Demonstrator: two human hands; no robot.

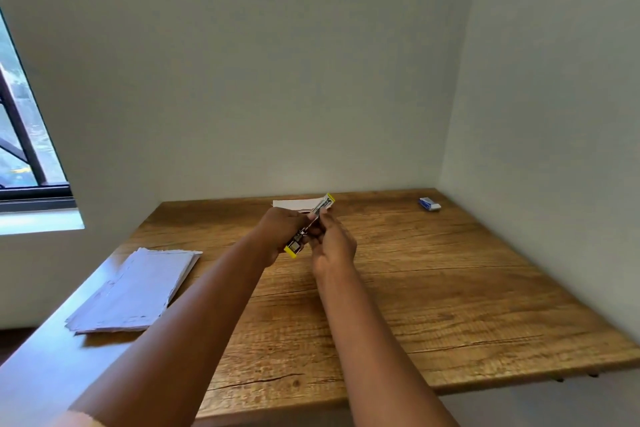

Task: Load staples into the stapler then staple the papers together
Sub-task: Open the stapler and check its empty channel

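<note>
- The stapler point(309, 225) is held in the air above the middle of the worktop point(433, 288); left hand point(278, 236) fingers are clamped on its near end, right hand point(332, 243) fingers pinch its metal middle.
- Risk: a staple strip set crooked in the narrow channel probably jams; whether a strip is in place cannot be told.
- Risk: the sprung parts may snap shut on a fingertip.
- Stapler: slim, long, bare metal with yellow plastic ends.
- Papers point(135, 288): thin, loosely fanned stack at the left edge, likely to slide.
- Small blue-and-white box point(429, 203): far right corner.
- Worktop: grained wood, cracked.
</note>
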